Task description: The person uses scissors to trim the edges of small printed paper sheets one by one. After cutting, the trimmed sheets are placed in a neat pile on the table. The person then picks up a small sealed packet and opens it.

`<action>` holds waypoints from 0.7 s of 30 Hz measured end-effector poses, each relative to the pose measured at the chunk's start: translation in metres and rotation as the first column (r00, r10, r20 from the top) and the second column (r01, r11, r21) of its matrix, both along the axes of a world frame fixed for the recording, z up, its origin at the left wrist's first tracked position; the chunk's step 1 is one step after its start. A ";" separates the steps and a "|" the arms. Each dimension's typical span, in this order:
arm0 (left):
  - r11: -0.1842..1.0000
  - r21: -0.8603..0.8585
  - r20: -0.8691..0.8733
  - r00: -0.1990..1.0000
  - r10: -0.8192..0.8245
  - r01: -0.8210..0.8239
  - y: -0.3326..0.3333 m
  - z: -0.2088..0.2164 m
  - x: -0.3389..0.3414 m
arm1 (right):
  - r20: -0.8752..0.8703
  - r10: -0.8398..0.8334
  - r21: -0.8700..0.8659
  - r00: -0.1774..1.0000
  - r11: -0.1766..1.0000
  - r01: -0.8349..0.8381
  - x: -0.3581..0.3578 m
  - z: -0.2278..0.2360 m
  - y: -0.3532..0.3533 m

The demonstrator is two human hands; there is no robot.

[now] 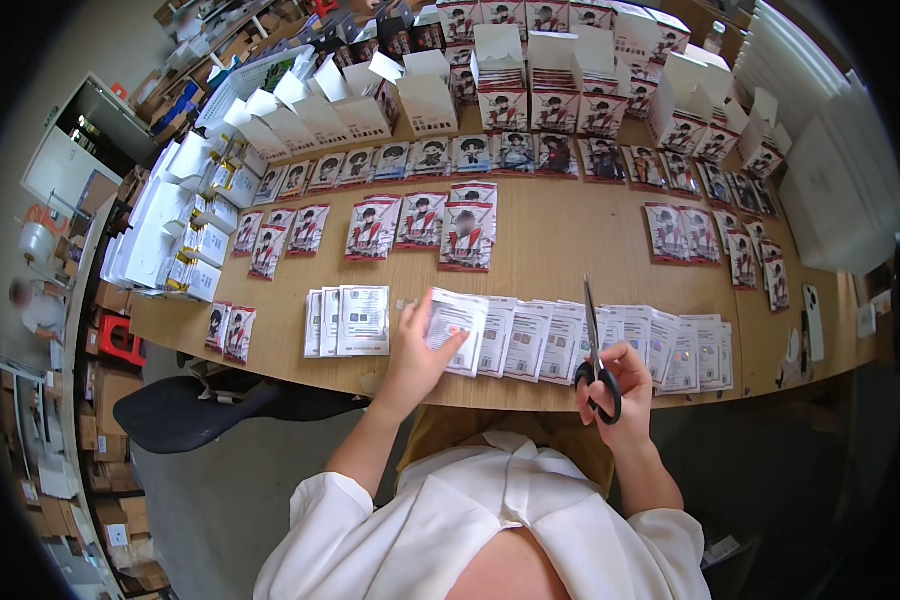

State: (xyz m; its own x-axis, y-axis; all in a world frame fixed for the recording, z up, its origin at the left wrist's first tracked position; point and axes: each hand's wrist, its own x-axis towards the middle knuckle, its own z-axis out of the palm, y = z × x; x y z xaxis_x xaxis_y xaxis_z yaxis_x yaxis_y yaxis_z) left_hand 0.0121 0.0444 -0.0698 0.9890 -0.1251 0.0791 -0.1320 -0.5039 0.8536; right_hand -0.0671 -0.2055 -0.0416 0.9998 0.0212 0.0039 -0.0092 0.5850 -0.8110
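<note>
My left hand (417, 352) grips a white-backed card packet (460, 318) at the left end of an overlapping row, thumb across its face and fingers at its left edge. More packets of the same kind, backs up, fan out to the right in a row of card packets (530, 340) along the near table edge. In my right hand (625, 388) is a pair of scissors (593, 340) with black handles, its blades pointing away from me, close together and over the row. Left of my left hand lie a few overlapped card packets (364, 320), also backs up.
Red-and-white packets with a drawn figure (371, 226) lie in groups across the wooden table (550, 235). Behind them runs a line of varied packets (432, 157), then opened white boxes (428, 95). White cartons (205, 243) line the left edge; a phone (814, 322) lies far right.
</note>
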 end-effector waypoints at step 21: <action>0.720 0.675 0.195 0.980 0.031 -0.157 0.080 0.041 0.035 | -0.031 0.011 -0.022 0.999 1.000 -0.011 0.000 -0.009 0.007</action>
